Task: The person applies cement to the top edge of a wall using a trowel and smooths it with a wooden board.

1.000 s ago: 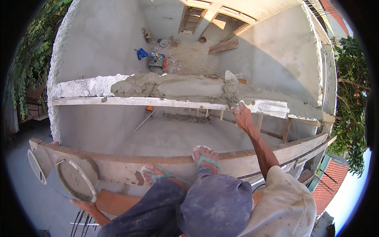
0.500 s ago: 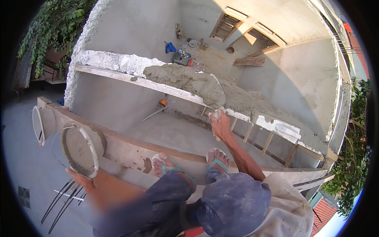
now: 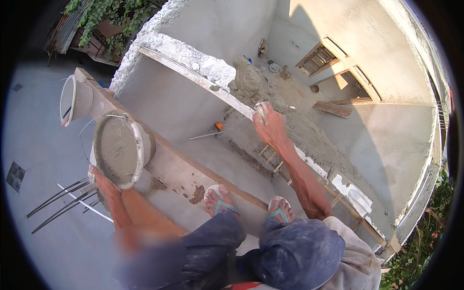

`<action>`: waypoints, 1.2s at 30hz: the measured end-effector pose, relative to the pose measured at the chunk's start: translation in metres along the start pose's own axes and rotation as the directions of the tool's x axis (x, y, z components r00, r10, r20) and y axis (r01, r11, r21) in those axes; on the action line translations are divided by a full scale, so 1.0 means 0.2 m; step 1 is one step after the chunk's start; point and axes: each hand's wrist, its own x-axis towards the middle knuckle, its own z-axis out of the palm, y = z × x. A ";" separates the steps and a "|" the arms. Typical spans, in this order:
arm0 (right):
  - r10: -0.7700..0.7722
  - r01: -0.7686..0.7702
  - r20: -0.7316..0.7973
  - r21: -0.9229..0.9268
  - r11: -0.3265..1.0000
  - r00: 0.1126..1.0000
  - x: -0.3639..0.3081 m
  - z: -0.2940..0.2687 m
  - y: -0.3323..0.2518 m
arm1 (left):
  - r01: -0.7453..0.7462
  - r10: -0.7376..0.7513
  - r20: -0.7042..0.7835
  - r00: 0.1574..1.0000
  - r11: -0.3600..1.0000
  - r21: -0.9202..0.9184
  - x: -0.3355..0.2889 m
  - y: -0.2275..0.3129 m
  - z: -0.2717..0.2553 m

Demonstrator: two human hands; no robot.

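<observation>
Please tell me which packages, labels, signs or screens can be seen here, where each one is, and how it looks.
None can be seen: no package, label, sign or screen.
The nearest containers are plain:
Bucket of wet mortar: round, pale, on the plank by the left hand.
Second bucket: pale, further along the plank.

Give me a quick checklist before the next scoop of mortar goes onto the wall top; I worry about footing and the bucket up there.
1. Left hand steadies the mortar-filled bucket: ok, the hand touches its lower rim.
2. Bucket seated on the plank: cannot tell, it looks tilted on the edge.
3. Right hand on the wall top: ok, it presses a tool or a lump of mortar there; which one, cannot tell.
4. Both sandalled feet on the plank: ok, toes at its edge.
5. Second, empty bucket out of the way: ok, at the plank's far end.
6. Wet mortar pile within reach: ok.
</observation>
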 end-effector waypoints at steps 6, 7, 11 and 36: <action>-0.128 0.137 0.057 -0.197 0.971 0.990 0.21 0.10 -0.01 | -0.003 0.007 -0.063 0.998 0.998 0.067 0.01 0.00 0.03; -0.139 0.145 0.043 -0.188 0.971 0.989 0.18 0.09 0.00 | -0.030 0.035 -0.063 0.997 0.995 0.092 0.01 0.00 0.01; 0.123 -0.114 -0.027 0.214 0.970 0.992 -0.18 0.02 0.32 | -0.001 0.025 -0.152 0.988 0.987 0.158 0.02 -0.02 -0.04; 0.277 -0.727 0.696 0.509 0.462 0.663 0.28 0.12 -0.03 | -0.053 0.064 -0.158 0.985 0.996 0.073 0.01 0.00 -0.05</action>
